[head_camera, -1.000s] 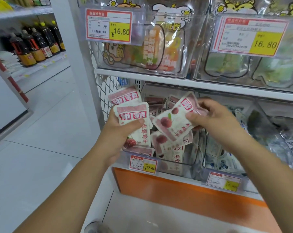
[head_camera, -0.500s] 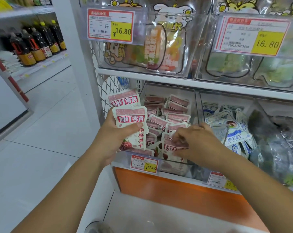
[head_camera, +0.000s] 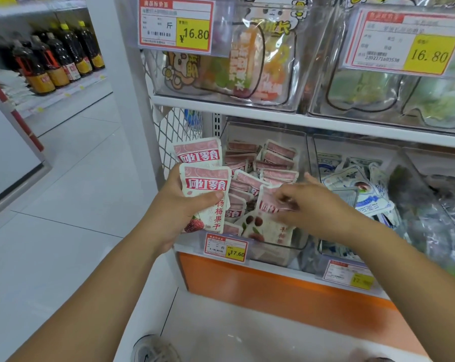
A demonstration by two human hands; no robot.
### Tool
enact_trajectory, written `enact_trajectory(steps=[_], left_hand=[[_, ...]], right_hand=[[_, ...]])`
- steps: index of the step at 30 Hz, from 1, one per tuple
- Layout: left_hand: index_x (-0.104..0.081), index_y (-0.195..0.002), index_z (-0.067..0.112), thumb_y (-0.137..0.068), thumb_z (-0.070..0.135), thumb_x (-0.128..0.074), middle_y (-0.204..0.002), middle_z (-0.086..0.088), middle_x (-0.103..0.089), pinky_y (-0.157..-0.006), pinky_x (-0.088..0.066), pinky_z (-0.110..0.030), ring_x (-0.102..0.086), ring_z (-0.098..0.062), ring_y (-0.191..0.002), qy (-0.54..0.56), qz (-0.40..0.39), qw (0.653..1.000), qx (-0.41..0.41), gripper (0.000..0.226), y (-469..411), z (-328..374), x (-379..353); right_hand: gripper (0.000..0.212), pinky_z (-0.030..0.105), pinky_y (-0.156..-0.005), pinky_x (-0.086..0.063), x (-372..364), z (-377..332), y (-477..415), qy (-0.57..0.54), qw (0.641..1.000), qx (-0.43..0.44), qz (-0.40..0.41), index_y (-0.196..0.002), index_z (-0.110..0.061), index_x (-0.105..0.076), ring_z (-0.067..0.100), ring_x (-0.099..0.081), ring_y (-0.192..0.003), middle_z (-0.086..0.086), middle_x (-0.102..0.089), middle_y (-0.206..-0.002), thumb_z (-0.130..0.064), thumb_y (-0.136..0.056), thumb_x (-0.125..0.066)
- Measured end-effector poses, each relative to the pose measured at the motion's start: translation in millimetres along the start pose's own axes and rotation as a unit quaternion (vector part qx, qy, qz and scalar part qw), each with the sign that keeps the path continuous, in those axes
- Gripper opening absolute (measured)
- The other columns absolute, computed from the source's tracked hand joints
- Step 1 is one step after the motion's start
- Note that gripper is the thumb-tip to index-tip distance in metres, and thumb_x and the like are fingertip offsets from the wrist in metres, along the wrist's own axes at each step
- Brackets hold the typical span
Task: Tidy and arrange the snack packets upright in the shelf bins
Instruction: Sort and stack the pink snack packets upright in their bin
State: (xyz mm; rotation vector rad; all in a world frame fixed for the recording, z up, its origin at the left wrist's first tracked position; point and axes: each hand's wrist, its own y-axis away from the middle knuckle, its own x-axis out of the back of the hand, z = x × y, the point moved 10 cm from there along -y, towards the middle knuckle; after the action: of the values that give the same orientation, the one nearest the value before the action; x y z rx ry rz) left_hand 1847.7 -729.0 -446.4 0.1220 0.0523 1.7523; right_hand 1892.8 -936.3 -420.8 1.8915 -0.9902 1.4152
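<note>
At the lower shelf, the left hand (head_camera: 179,205) grasped 2 pink-and-white rectangular snack packets (head_camera: 206,189) upright, one behind the other. Its thumb was pressed across the front one's face, and both were held before the left edge of the clear plastic bin (head_camera: 273,253). Inside that bin, more of the same packets stood in loose rows, some leaning. The right hand (head_camera: 317,207) reached into the bin from the right, its blurred fingertips (head_camera: 286,203) on the top edge of an upright front packet (head_camera: 263,226) printed with red fruit, which stood against the bin's front wall. Whether those fingers pinched it or only touched it could not be told. A red-and-yellow price label (head_camera: 225,248) marked 17.60 hung on the bin's front. Jumbled blue-and-white packets (head_camera: 351,178) lay in the neighbouring bin. Below ran an orange panel (head_camera: 273,291).
</note>
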Motion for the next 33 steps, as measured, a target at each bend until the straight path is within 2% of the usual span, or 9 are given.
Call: enact_trajectory(steps=[3,5,8,11,15,22,27,30,33], left_hand=[[-0.053,-0.122,0.033,-0.077,0.015,-0.081,-0.106,0.011,-0.074,-0.094,-0.054,-0.047,-0.07,-0.012,-0.101,-0.01,-0.013,1.0,0.0,0.057,0.7,-0.1,-4.4],[-0.053,-0.123,0.032,-0.076,0.015,-0.081,-0.107,0.011,-0.074,-0.094,-0.054,-0.046,-0.07,-0.012,-0.101,-0.01,-0.014,1.0,-0.001,0.057,1.5,1.0,-6.4],[-0.054,-0.12,0.033,-0.076,0.015,-0.081,-0.104,0.012,-0.074,-0.092,-0.055,-0.044,-0.07,-0.01,-0.099,-0.011,-0.012,1.0,-0.005,0.055,3.0,2.5,-8.0],[-0.054,-0.119,0.035,-0.078,0.016,-0.08,-0.103,0.015,-0.074,-0.09,-0.056,-0.039,-0.07,-0.006,-0.096,-0.015,-0.012,1.0,-0.007,0.053,4.5,2.6,-7.9],[-0.053,-0.122,0.036,-0.077,0.019,-0.081,-0.102,0.018,-0.073,-0.088,-0.055,-0.035,-0.07,-0.002,-0.094,-0.024,-0.01,1.0,-0.008,0.055,4.7,2.6,-7.2],[-0.054,-0.117,0.036,-0.077,0.016,-0.081,-0.1,0.016,-0.074,-0.085,-0.057,-0.035,-0.071,-0.004,-0.093,-0.003,0.007,1.0,-0.011,0.052,3.0,5.9,4.8],[-0.055,-0.117,0.036,-0.076,0.017,-0.081,-0.103,0.014,-0.074,-0.093,-0.055,-0.042,-0.07,-0.008,-0.098,0.005,-0.007,1.0,-0.005,0.053,7.3,6.4,3.1],[-0.055,-0.121,0.035,-0.074,0.022,-0.081,-0.106,0.013,-0.074,-0.096,-0.053,-0.045,-0.07,-0.01,-0.101,0.005,-0.032,0.999,-0.005,0.055,10.1,5.9,-6.1],[-0.053,-0.123,0.035,-0.076,0.026,-0.081,-0.107,0.014,-0.073,-0.096,-0.053,-0.043,-0.069,-0.007,-0.102,0.005,-0.035,0.999,-0.015,0.055,12.2,8.3,-18.1]], right_hand=[[0.02,0.027,-0.078,-0.043,15.1,11.6,6.7,-0.102,0.994,-0.037,0.029,-0.088,-0.041,-0.048,0.011,-0.053,-0.084,-0.009,-0.054,-0.091,-0.047,-0.085,-0.066],[0.024,0.028,-0.091,-0.041,10.3,4.6,10.5,-0.062,0.998,-0.024,0.013,-0.083,-0.041,-0.044,0.008,-0.05,-0.081,-0.012,-0.054,-0.087,-0.05,-0.083,-0.066],[0.038,0.042,-0.12,-0.007,-8.1,-4.9,10.6,0.069,0.997,-0.02,-0.008,-0.109,-0.04,-0.05,0.008,-0.05,-0.102,-0.018,-0.061,-0.098,-0.063,-0.08,-0.061],[0.063,0.047,-0.12,-0.003,-13.0,-4.2,7.3,0.12,0.991,-0.057,-0.008,-0.125,-0.034,-0.045,0.013,-0.047,-0.117,-0.011,-0.059,-0.108,-0.073,-0.076,-0.055],[0.056,0.048,-0.116,-0.013,-16.4,-14.9,5.6,0.138,0.989,-0.04,-0.034,-0.126,-0.037,-0.05,0.013,-0.04,-0.121,-0.012,-0.058,-0.108,-0.068,-0.08,-0.055],[0.021,0.043,-0.095,-0.032,12.2,-10.0,-3.4,0.155,0.978,-0.04,-0.13,-0.076,-0.031,-0.051,0.014,-0.036,-0.099,-0.012,-0.049,-0.079,-0.046,-0.087,-0.061],[0.043,0.067,-0.112,-0.004,-25.7,-22.6,-6.0,0.254,0.955,-0.019,-0.15,-0.131,-0.031,-0.047,0.025,-0.031,-0.129,0.0,-0.054,-0.122,-0.049,-0.092,-0.048],[0.068,0.044,-0.119,-0.012,-4.2,-27.8,2.1,0.087,0.991,-0.039,-0.094,-0.146,-0.035,-0.031,0.018,-0.023,-0.14,-0.005,-0.04,-0.145,-0.063,-0.087,-0.051],[0.077,0.027,-0.095,-0.047,23.0,-48.8,10.2,-0.178,0.982,-0.036,0.05,-0.138,-0.048,-0.034,0.002,-0.051,-0.11,-0.021,-0.05,-0.125,-0.075,-0.069,-0.054]])
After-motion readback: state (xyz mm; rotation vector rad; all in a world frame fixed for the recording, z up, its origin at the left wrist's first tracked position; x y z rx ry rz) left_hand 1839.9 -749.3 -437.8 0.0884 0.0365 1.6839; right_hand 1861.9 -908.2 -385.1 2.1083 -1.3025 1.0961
